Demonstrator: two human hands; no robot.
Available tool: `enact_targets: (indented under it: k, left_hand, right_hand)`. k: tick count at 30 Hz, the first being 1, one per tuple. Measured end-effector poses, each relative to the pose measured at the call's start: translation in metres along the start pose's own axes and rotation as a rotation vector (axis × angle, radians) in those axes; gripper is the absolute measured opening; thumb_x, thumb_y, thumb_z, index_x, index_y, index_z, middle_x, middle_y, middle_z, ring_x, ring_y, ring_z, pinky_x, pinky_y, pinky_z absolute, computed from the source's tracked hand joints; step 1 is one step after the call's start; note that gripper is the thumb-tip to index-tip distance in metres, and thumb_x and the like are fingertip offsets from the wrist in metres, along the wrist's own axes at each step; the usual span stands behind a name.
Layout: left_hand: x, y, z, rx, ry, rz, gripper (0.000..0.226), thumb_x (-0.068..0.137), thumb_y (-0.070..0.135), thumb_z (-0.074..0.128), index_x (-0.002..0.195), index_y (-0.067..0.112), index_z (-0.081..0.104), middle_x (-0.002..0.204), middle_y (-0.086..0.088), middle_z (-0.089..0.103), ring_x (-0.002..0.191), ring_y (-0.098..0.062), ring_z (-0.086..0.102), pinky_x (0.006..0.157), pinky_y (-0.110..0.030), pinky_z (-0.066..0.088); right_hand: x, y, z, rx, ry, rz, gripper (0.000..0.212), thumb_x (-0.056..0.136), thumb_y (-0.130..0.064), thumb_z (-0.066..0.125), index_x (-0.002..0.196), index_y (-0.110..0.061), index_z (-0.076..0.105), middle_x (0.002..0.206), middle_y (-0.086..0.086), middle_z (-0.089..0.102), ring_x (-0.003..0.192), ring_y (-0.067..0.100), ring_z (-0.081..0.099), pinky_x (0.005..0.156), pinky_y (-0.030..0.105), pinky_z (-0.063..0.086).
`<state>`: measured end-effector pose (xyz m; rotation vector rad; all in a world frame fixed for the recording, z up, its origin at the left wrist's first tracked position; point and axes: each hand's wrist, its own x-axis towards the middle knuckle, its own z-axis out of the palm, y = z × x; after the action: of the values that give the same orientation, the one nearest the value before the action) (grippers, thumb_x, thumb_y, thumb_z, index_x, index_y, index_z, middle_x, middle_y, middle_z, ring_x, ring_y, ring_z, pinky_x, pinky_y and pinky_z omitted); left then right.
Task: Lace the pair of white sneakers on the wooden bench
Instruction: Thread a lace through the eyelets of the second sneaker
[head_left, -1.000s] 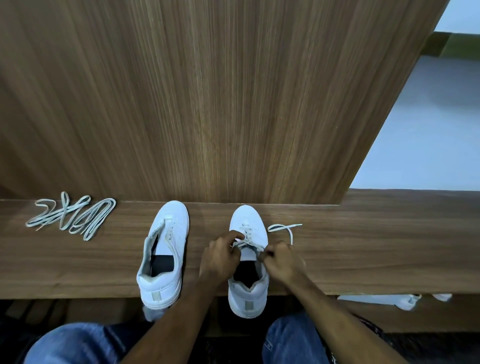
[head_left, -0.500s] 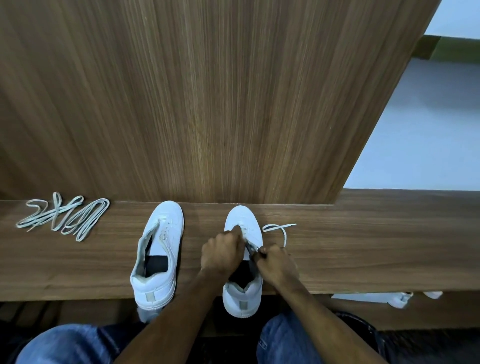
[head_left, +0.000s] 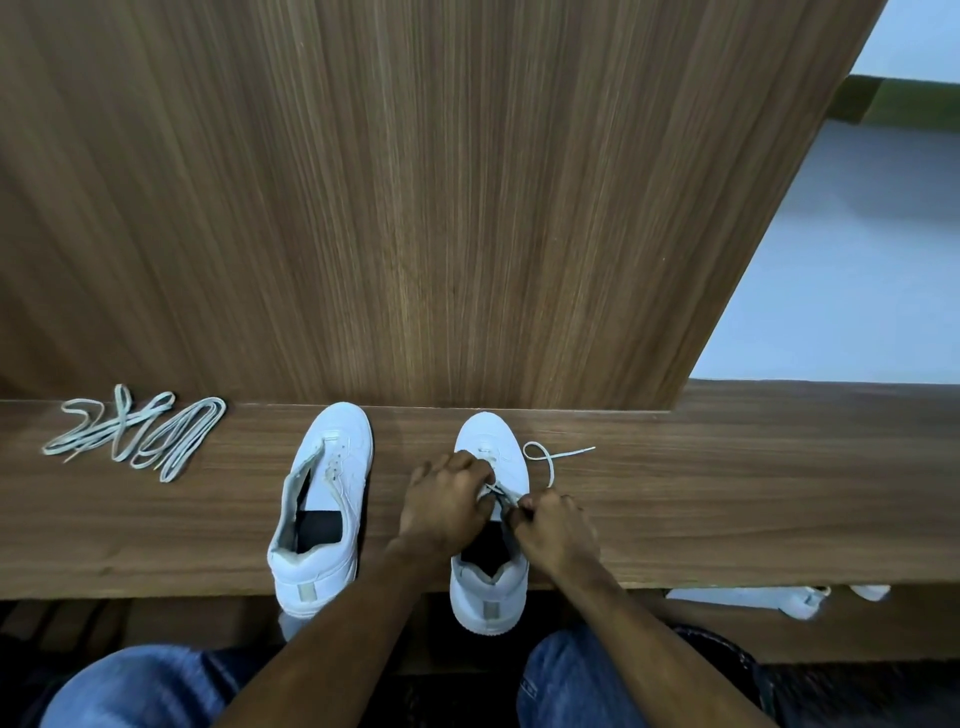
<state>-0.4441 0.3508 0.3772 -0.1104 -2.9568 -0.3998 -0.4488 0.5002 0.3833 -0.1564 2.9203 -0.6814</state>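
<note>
Two sneakers stand on the surface (head_left: 727, 493), heels over its near edge. Over the right sneaker (head_left: 491, 519), both forearms reach forward. Left hand (head_left: 447, 501) arches over the eyelets, its grip curled on the lace (head_left: 545, 460); right hand (head_left: 556, 525) pinches it too. Left sneaker (head_left: 324, 499) sits unlaced, spare laces (head_left: 135, 434) far left.

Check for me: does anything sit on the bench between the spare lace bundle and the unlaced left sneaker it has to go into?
Nothing visible does. The spare lace bundle lies at the bench's left end, with only bare wood between it and the unlaced sneaker. Both hands, left hand and right hand, are busy at the right sneaker.
</note>
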Motion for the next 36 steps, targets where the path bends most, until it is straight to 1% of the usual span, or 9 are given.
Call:
enact_targets:
  k: [5, 9, 12, 15, 19, 24, 27, 31, 36]
  left_hand:
    - [0.002, 0.007, -0.006, -0.231, 0.309, -0.101, 0.013, 0.085, 0.028, 0.053, 0.083, 0.025, 0.065, 0.089, 0.011, 0.067, 0.089, -0.014, 0.061, 0.086, -0.036, 0.046]
    - [0.015, 0.000, -0.035, -1.051, 0.600, -0.735, 0.009, 0.086, 0.015, 0.062, 0.079, 0.018, 0.066, 0.069, 0.010, 0.064, 0.072, -0.014, 0.064, 0.059, -0.011, 0.044]
    - [0.016, -0.010, -0.032, -0.965, 0.514, -0.803, 0.010, 0.085, 0.012, 0.062, 0.092, 0.018, 0.065, 0.085, 0.003, 0.065, 0.086, -0.020, 0.064, 0.073, -0.025, 0.046]
    - [0.002, -0.012, -0.011, -0.562, 0.373, -0.469, 0.034, 0.078, 0.013, 0.064, 0.112, 0.018, 0.062, 0.113, -0.005, 0.055, 0.102, -0.020, 0.052, 0.089, -0.035, 0.043]
    - [-0.006, -0.003, 0.013, -0.108, 0.238, -0.021, 0.030, 0.069, 0.034, 0.057, 0.095, 0.028, 0.071, 0.113, 0.004, 0.062, 0.121, -0.023, 0.050, 0.103, -0.047, 0.035]
    - [-0.001, -0.002, 0.021, 0.165, 0.306, 0.142, 0.023, 0.077, 0.032, 0.051, 0.077, 0.025, 0.072, 0.096, 0.007, 0.066, 0.120, -0.020, 0.054, 0.108, -0.051, 0.023]
    - [0.009, 0.001, -0.001, -0.050, 0.521, -0.033, 0.011, 0.080, 0.024, 0.061, 0.076, 0.022, 0.071, 0.095, 0.002, 0.067, 0.107, -0.022, 0.060, 0.102, -0.054, 0.035]
    - [0.034, -0.014, -0.057, -0.937, 0.781, -0.703, 0.012, 0.079, 0.018, 0.066, 0.076, 0.029, 0.068, 0.094, -0.001, 0.071, 0.089, -0.021, 0.067, 0.089, -0.041, 0.052]
    - [0.029, -0.022, -0.070, -0.650, 0.462, -0.615, 0.020, 0.081, 0.019, 0.065, 0.096, 0.031, 0.070, 0.106, 0.001, 0.065, 0.098, -0.020, 0.062, 0.090, -0.041, 0.050]
  right_hand:
    - [0.000, 0.001, 0.000, 0.005, 0.001, 0.011, 0.027, 0.090, -0.038, 0.050, 0.097, -0.020, 0.070, 0.109, 0.011, 0.067, 0.105, 0.033, 0.061, 0.081, 0.034, 0.047]
    - [0.001, 0.002, 0.001, -0.001, 0.001, -0.009, 0.029, 0.091, -0.041, 0.051, 0.096, -0.020, 0.070, 0.106, 0.009, 0.068, 0.102, 0.031, 0.063, 0.081, 0.033, 0.048]
    - [0.001, 0.001, 0.002, -0.006, -0.005, -0.019, 0.029, 0.092, -0.039, 0.050, 0.093, -0.019, 0.071, 0.102, 0.008, 0.069, 0.100, 0.031, 0.064, 0.080, 0.034, 0.049]
    - [0.002, 0.001, 0.002, -0.014, -0.001, -0.004, 0.029, 0.092, -0.040, 0.050, 0.096, -0.020, 0.070, 0.105, 0.009, 0.068, 0.104, 0.031, 0.062, 0.079, 0.033, 0.047]
    - [0.001, 0.001, 0.001, -0.020, -0.009, 0.000, 0.026, 0.091, -0.035, 0.049, 0.095, -0.019, 0.069, 0.106, 0.009, 0.067, 0.106, 0.031, 0.060, 0.079, 0.034, 0.047]
    - [-0.001, -0.001, -0.001, -0.027, -0.022, 0.011, 0.027, 0.091, -0.036, 0.048, 0.097, -0.020, 0.069, 0.108, 0.009, 0.066, 0.107, 0.031, 0.060, 0.081, 0.035, 0.047]
    - [-0.001, 0.000, -0.002, -0.021, -0.021, 0.002, 0.028, 0.092, -0.039, 0.050, 0.097, -0.020, 0.070, 0.107, 0.009, 0.067, 0.105, 0.030, 0.061, 0.082, 0.034, 0.047]
    - [-0.001, 0.000, -0.002, -0.034, -0.018, -0.005, 0.030, 0.092, -0.042, 0.050, 0.102, -0.021, 0.070, 0.110, 0.010, 0.067, 0.105, 0.031, 0.061, 0.081, 0.032, 0.046]
    - [-0.001, 0.000, -0.001, -0.038, -0.030, 0.004, 0.029, 0.092, -0.042, 0.050, 0.100, -0.022, 0.070, 0.110, 0.009, 0.066, 0.105, 0.031, 0.061, 0.082, 0.033, 0.046]
